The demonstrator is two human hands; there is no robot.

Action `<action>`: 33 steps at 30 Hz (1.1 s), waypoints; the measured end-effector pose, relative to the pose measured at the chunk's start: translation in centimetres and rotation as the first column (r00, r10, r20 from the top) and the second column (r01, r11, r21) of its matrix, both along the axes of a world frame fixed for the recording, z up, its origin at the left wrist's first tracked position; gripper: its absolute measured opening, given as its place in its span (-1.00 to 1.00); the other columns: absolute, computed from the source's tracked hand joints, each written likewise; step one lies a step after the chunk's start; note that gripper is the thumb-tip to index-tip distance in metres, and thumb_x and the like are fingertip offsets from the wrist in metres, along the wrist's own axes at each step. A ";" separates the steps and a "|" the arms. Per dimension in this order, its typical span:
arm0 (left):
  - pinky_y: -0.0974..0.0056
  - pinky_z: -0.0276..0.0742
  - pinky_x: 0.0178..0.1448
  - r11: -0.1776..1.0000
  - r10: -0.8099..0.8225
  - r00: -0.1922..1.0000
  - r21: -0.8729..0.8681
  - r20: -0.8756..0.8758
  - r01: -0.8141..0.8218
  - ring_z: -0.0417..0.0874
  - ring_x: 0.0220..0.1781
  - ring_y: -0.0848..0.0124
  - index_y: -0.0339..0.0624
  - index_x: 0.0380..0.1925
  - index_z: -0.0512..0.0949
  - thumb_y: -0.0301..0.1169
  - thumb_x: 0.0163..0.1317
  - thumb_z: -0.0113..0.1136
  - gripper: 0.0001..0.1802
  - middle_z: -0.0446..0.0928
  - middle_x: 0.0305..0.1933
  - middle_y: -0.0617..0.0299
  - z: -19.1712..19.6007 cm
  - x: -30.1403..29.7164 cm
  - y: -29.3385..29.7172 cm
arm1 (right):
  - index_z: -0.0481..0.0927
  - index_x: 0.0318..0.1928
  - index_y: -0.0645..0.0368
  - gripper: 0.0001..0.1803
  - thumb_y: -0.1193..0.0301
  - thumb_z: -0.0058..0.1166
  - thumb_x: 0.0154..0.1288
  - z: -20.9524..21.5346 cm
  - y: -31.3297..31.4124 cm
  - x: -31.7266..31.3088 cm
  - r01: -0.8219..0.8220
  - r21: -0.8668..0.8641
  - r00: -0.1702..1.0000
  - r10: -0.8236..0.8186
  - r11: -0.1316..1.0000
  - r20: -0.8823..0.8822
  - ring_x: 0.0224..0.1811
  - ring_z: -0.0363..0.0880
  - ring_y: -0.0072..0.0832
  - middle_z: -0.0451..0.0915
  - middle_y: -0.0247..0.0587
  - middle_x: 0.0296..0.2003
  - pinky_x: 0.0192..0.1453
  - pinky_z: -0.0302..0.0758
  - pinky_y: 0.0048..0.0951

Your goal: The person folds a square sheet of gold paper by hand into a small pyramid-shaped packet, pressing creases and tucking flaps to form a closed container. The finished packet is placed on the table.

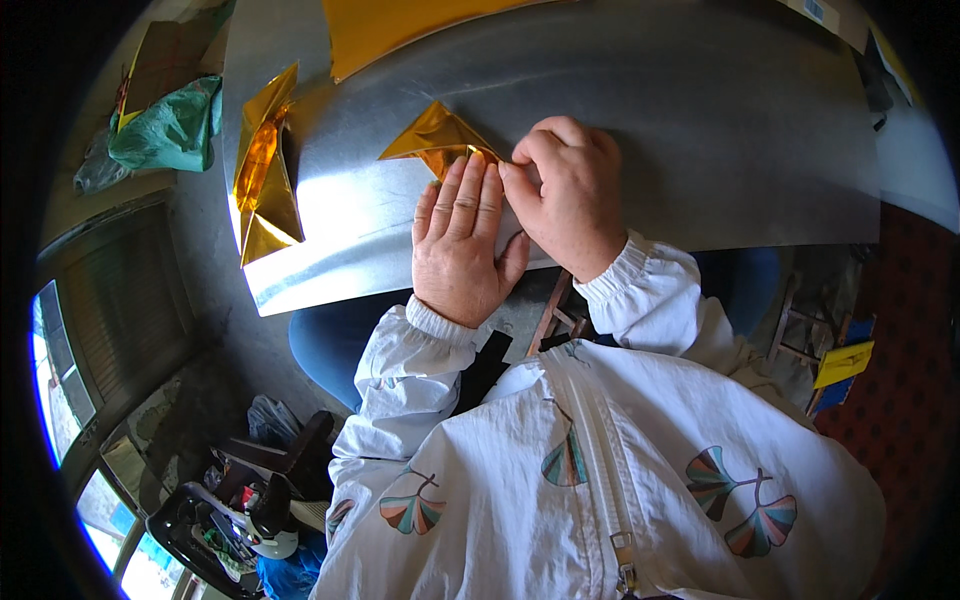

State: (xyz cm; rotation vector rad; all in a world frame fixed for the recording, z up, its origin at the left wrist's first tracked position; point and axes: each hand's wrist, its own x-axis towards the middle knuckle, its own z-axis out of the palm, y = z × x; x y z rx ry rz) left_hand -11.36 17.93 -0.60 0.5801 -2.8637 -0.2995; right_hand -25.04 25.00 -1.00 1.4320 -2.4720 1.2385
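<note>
A piece of folded gold foil paper (436, 132) lies on the grey metal tabletop (700, 130) in front of me. My left hand (462, 240) rests flat with its fingers stretched out, the fingertips over the paper's near edge. At the paper's right corner, my right hand (572, 185) pinches the tip between thumb and forefinger. Part of the paper is hidden under the left fingers. Farther left, a finished-looking folded gold paper shape (262, 165) with pointed ends and a hollow middle lies near the table's left edge.
Flat gold sheets (420, 30) lie at the table's far side. Beyond the left edge hangs a green plastic bag (170, 125). A dark bin-like container (230, 530) with assorted items stands at the lower left. On the right are a wooden stool (800, 320) and a yellow object (844, 364).
</note>
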 end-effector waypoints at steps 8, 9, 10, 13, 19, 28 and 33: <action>0.04 -0.04 0.53 1.000 0.004 0.997 0.001 0.079 -0.004 0.10 0.53 0.08 -0.23 0.37 0.21 0.17 0.26 -0.01 -0.15 0.16 0.47 -0.03 -0.2 0.1 0.0 | 0.61 -0.18 0.15 -0.79 0.39 0.23 0.16 0.5 -1.1 -1.8 -0.201 0.114 0.976 0.209 0.973 -0.064 -0.24 0.59 -0.23 0.61 -0.18 -0.28 -0.12 0.51 -0.25; 0.03 -0.03 0.53 1.000 0.004 0.997 0.011 0.077 -0.005 0.10 0.53 0.07 -0.24 0.37 0.21 0.16 0.26 0.00 -0.14 0.15 0.47 -0.04 -0.2 0.1 0.0 | 0.61 -0.16 0.16 -0.78 0.40 0.22 0.18 0.5 -1.4 -2.1 -0.245 0.120 0.966 0.253 0.962 -0.055 -0.25 0.60 -0.23 0.61 -0.18 -0.27 -0.15 0.53 -0.26; 0.03 -0.03 0.53 1.000 0.007 0.998 0.019 0.067 -0.009 0.09 0.53 0.06 -0.24 0.37 0.20 0.15 0.25 0.00 -0.14 0.14 0.47 -0.05 -0.3 0.1 0.0 | 0.61 -0.16 0.15 -0.79 0.41 0.21 0.18 0.5 -1.6 -2.2 -0.261 0.127 0.959 0.272 0.957 -0.081 -0.26 0.60 -0.23 0.61 -0.18 -0.28 -0.17 0.54 -0.27; 0.02 -0.02 0.53 0.998 0.026 0.999 0.055 0.033 -0.028 0.08 0.53 0.03 -0.26 0.37 0.19 0.12 0.24 0.04 -0.14 0.13 0.47 -0.07 -0.4 0.1 0.1 | 0.60 -0.15 0.15 -0.79 0.45 0.21 0.18 0.3 -2.1 -2.0 -0.312 0.096 0.937 0.323 0.945 -0.137 -0.31 0.60 -0.23 0.60 -0.19 -0.30 -0.19 0.55 -0.28; 0.01 -0.03 0.54 0.995 0.030 1.000 0.090 0.006 -0.030 0.10 0.52 0.02 -0.32 0.32 0.26 0.03 0.22 0.07 -0.19 0.17 0.43 -0.12 -0.2 0.2 0.2 | 0.61 -0.15 0.19 -0.73 0.46 0.24 0.09 -0.3 -2.9 -2.0 -0.373 0.067 0.899 0.378 0.925 -0.221 -0.40 0.56 -0.24 0.55 -0.21 -0.38 -0.25 0.55 -0.31; 0.01 0.03 0.53 0.992 0.027 1.000 0.125 -0.014 -0.025 0.12 0.51 0.04 -0.32 0.30 0.29 -0.06 0.17 0.17 -0.22 0.20 0.42 -0.13 0.0 0.3 -0.1 | 0.60 -0.01 0.25 -0.62 0.49 0.23 0.11 -0.4 -3.7 -2.4 -0.483 0.059 0.820 0.475 0.873 -0.318 -0.43 0.58 -0.34 0.50 -0.20 -0.33 -0.33 0.60 -0.42; -0.03 -0.02 0.53 0.993 0.098 0.995 0.064 0.011 -0.098 0.14 0.51 0.10 -0.28 0.27 0.35 0.01 0.18 0.11 -0.24 0.25 0.40 -0.05 0.0 0.7 -0.6 | 0.58 0.04 0.28 -0.60 0.50 0.23 0.15 -0.3 -3.8 -2.4 -0.519 0.050 0.786 0.499 0.853 -0.366 -0.42 0.60 -0.37 0.48 -0.18 -0.32 -0.33 0.62 -0.47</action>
